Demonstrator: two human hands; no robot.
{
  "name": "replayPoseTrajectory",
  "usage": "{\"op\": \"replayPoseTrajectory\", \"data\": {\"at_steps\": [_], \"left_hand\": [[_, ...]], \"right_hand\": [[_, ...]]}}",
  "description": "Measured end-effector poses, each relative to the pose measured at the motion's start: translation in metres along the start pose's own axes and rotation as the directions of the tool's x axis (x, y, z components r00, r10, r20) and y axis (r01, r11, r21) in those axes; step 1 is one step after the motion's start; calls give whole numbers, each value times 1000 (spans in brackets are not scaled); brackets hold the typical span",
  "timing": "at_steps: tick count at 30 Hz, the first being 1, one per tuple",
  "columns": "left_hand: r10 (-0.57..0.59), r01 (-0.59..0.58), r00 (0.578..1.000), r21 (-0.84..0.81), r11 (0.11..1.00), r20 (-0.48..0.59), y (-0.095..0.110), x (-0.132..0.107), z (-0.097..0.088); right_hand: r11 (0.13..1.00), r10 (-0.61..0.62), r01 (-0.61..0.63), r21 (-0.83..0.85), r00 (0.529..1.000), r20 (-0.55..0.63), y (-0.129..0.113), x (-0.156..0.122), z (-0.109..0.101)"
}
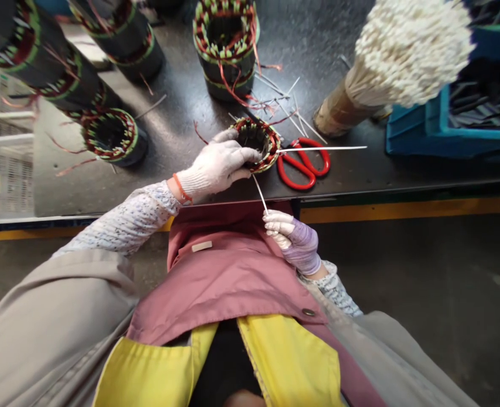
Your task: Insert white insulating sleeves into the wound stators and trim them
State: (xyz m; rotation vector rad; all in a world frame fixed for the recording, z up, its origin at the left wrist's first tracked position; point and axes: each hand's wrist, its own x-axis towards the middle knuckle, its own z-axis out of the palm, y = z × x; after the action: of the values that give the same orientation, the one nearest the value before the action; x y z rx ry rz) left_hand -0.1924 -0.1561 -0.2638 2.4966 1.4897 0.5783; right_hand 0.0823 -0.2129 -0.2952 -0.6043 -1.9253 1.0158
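Observation:
My left hand, in a white glove, grips a small motor stator with copper windings at the near edge of the dark workbench. My right hand, in a purple and white glove, is below the bench edge and pinches the end of a white cable tie that runs up to the stator. Another white tie sticks out to the right from the stator, over red-handled scissors.
Several taller stators stand on the bench, left and behind. A large bundle of white ties leans at the right beside a blue bin. White crates sit at the left. Loose ties lie behind the scissors.

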Motion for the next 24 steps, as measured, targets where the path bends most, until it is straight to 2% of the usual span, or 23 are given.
{"op": "replayPoseTrajectory", "data": {"at_steps": [4,8,12,15,18,20,22,24], "left_hand": [[-3,3,1000,-9,1000,-3,0,-1,0],[-6,6,1000,-31,1000,-11,-1,0,1],[-6,6,1000,-28,1000,-24,-2,0,2],[-25,23,999,-51,998,-41,0,-1,2],[-65,49,992,-142,989,-108,6,-4,5],[-120,83,980,-217,973,-161,10,-7,8],[-167,108,960,-254,961,-224,13,-10,13],[-154,87,943,-229,969,-296,14,-11,19]], "right_hand": [[1000,-21,21,10,1000,5,-3,-1,0],[1000,7,-7,-19,1000,-11,-8,-7,-2],[1000,4,-4,-12,1000,-14,-3,-6,-1],[999,-15,14,-30,999,-29,7,6,7],[999,-1,-2,-39,997,-79,22,28,23],[999,49,-50,-3,990,-130,31,45,34],[988,154,-144,62,966,-208,34,59,40],[970,239,-222,96,938,-250,28,66,40]]}}
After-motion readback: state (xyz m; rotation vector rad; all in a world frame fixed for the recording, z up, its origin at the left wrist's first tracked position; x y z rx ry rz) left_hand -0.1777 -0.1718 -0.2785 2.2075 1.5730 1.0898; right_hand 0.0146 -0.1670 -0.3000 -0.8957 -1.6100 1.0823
